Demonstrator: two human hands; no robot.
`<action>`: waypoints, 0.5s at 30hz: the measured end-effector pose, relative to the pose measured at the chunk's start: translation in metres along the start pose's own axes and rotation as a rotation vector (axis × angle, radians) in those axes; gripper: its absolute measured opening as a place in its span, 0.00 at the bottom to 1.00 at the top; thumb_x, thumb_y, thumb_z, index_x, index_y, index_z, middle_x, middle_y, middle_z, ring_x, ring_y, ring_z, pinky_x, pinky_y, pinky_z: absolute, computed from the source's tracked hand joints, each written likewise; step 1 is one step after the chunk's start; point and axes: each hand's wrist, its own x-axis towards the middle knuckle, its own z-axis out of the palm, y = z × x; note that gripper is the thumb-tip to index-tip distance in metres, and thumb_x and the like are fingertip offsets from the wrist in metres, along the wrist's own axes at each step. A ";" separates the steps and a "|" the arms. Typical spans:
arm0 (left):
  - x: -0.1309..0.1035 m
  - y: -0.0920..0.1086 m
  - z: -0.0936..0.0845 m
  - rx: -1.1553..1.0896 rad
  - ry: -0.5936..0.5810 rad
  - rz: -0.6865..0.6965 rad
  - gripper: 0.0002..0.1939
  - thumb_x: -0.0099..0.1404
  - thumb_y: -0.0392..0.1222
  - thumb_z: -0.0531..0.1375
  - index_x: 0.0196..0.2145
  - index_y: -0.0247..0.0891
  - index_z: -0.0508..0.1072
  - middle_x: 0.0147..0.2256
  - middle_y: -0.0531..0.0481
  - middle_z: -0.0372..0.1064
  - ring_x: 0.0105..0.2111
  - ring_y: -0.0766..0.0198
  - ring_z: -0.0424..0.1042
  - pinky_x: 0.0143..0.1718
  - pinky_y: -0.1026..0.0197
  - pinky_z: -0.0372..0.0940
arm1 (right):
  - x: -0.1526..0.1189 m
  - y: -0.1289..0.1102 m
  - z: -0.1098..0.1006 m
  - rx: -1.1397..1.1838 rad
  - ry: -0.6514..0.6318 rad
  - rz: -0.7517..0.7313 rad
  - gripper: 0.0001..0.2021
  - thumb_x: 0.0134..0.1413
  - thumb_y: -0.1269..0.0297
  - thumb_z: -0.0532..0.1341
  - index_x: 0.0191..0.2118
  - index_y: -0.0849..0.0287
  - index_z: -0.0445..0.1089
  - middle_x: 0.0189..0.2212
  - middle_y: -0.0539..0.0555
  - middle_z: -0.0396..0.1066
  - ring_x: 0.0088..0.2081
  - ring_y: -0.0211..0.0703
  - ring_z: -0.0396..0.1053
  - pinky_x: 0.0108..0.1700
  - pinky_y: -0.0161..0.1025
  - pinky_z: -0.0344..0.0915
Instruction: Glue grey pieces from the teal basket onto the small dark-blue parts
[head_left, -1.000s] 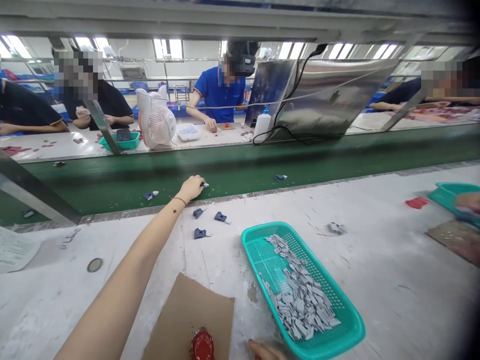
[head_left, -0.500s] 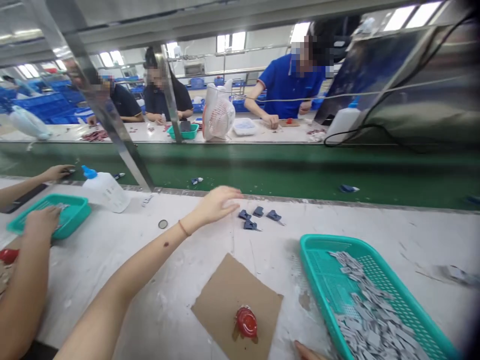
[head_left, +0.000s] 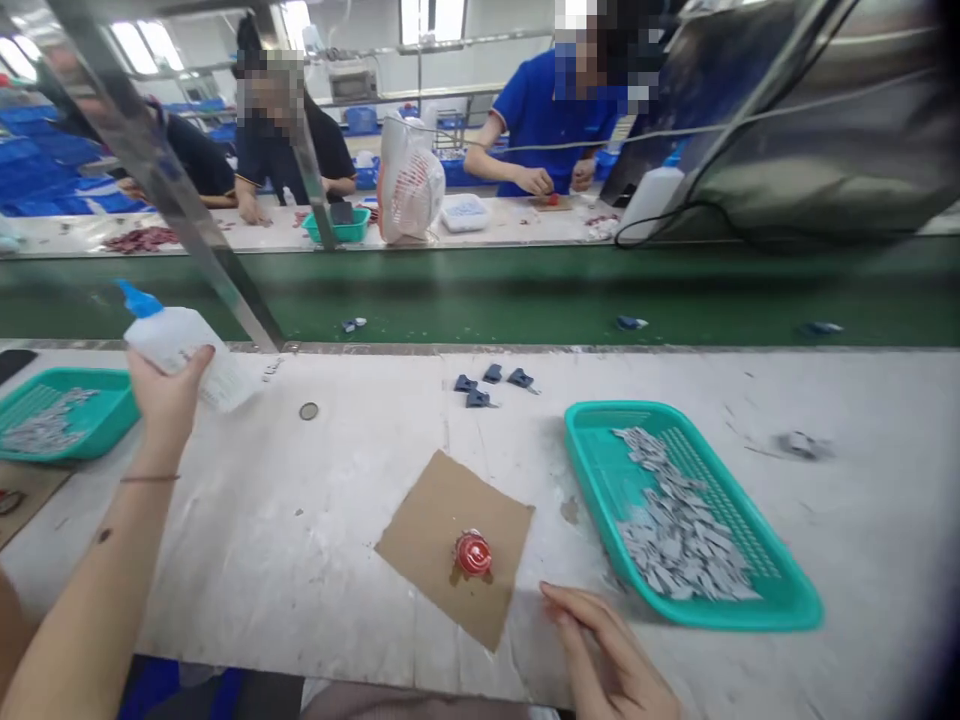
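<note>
My left hand [head_left: 166, 392] is wrapped round a white squeeze bottle [head_left: 196, 345] with a blue nozzle cap, which leans to the left at the table's far left side. Loosely stretched, the fingers of my right hand [head_left: 600, 640] hold nothing, just right of a piece of brown cardboard [head_left: 427, 520]. On that cardboard rests a round, glossy red cap-like piece [head_left: 474, 554] with a wet brown stain round it. Several dark blue small parts [head_left: 478, 398] lie together beyond the cardboard. A green basket [head_left: 592, 500] of small grey pieces [head_left: 682, 530] stands right of it.
A second green basket [head_left: 120, 425] with grey pieces is at the left. A small round disc [head_left: 308, 411] lies on the table. Beyond the edge runs a green belt [head_left: 480, 290] carrying a few blue parts. A metal post [head_left: 202, 240] rises at left; co-workers sit opposite.
My left hand has moved left from near the blue parts and taken hold of the bottle. More of my right hand shows. The view has shifted, and the neighbour's hands at left have left it.
</note>
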 end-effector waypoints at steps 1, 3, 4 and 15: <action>-0.011 0.002 0.006 -0.017 0.045 -0.011 0.20 0.66 0.57 0.47 0.36 0.38 0.67 0.36 0.57 0.76 0.56 0.51 0.66 0.44 0.56 0.65 | -0.004 -0.010 0.007 0.147 -0.067 0.096 0.10 0.57 0.56 0.62 0.36 0.54 0.78 0.36 0.56 0.77 0.39 0.48 0.75 0.45 0.41 0.71; -0.039 0.009 0.025 -0.083 0.038 -0.092 0.19 0.61 0.57 0.58 0.41 0.40 0.68 0.36 0.55 0.77 0.52 0.49 0.71 0.42 0.59 0.68 | -0.011 -0.030 0.027 0.484 -0.212 0.322 0.13 0.57 0.52 0.63 0.43 0.53 0.77 0.37 0.56 0.77 0.41 0.47 0.74 0.45 0.42 0.71; -0.055 0.013 0.037 -0.116 -0.088 -0.160 0.22 0.58 0.57 0.60 0.43 0.39 0.68 0.37 0.52 0.77 0.49 0.47 0.73 0.40 0.58 0.70 | -0.015 -0.040 0.039 0.658 -0.270 0.417 0.17 0.55 0.51 0.64 0.47 0.53 0.76 0.41 0.57 0.77 0.43 0.48 0.74 0.46 0.43 0.70; -0.139 0.091 0.103 -0.233 -1.321 -0.407 0.25 0.61 0.56 0.63 0.51 0.40 0.72 0.43 0.47 0.76 0.44 0.53 0.75 0.42 0.59 0.68 | -0.050 -0.088 0.095 1.298 -0.844 1.042 0.40 0.33 0.42 0.72 0.53 0.56 0.66 0.54 0.58 0.70 0.54 0.56 0.70 0.47 0.51 0.70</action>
